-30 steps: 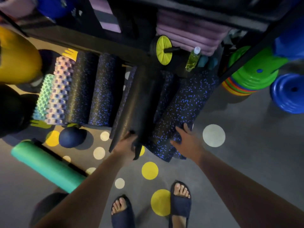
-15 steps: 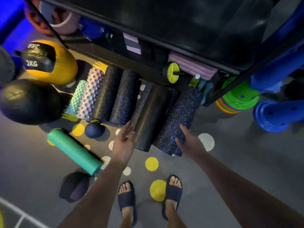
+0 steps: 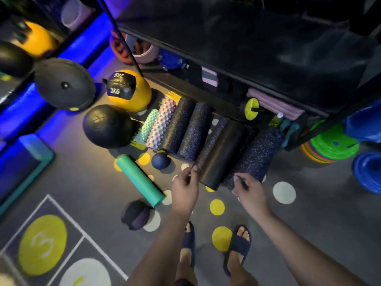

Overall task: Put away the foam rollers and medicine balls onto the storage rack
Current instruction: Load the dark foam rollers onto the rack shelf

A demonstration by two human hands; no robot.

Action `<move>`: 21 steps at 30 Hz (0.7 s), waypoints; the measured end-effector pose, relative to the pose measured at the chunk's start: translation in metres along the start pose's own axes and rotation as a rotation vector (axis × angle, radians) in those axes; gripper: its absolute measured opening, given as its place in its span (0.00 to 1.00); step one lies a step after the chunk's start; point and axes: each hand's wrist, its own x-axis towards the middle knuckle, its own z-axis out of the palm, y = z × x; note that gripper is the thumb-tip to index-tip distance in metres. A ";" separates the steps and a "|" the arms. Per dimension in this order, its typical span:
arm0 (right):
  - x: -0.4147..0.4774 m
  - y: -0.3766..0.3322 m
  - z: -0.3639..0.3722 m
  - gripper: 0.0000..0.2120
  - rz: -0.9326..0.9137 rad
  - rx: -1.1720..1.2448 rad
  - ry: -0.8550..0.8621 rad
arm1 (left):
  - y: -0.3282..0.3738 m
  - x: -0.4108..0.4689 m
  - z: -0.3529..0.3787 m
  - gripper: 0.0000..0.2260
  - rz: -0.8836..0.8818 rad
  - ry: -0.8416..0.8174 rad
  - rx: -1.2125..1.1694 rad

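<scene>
Left grip (image 3: 185, 191) and right grip (image 3: 249, 194) hover empty near black roller (image 3: 223, 153).

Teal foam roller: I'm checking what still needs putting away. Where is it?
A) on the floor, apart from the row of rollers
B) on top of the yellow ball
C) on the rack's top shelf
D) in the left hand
A: the teal foam roller lies on the floor, clear of the row of rollers.
</scene>
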 end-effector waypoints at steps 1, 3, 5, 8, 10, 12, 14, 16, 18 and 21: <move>0.002 0.012 0.008 0.08 -0.015 0.008 -0.006 | -0.014 0.001 0.001 0.16 -0.022 0.018 0.002; 0.007 0.035 0.018 0.13 -0.059 -0.052 -0.009 | -0.036 0.002 0.003 0.14 -0.077 0.050 -0.016; 0.015 0.056 0.023 0.16 -0.070 -0.102 0.004 | -0.059 0.004 0.007 0.15 -0.177 0.080 -0.098; 0.021 0.081 0.022 0.10 -0.057 -0.081 0.045 | -0.087 0.008 0.011 0.15 -0.255 0.135 -0.164; 0.020 0.092 0.016 0.05 -0.018 -0.037 0.052 | -0.094 0.008 0.011 0.09 -0.279 0.093 -0.192; 0.020 0.091 0.008 0.08 0.012 -0.051 0.026 | -0.093 0.009 0.008 0.10 -0.302 0.007 -0.219; 0.024 0.089 0.003 0.11 0.029 -0.083 -0.026 | -0.090 0.012 0.005 0.19 -0.318 -0.075 -0.165; 0.030 0.084 -0.004 0.17 0.063 -0.119 -0.066 | -0.079 0.012 0.007 0.28 -0.310 -0.180 -0.060; 0.038 0.079 -0.012 0.23 0.123 -0.091 -0.063 | -0.069 0.013 0.016 0.32 -0.325 -0.282 -0.006; 0.062 0.086 -0.019 0.28 0.237 -0.013 -0.022 | -0.067 0.027 0.048 0.36 -0.346 -0.359 0.034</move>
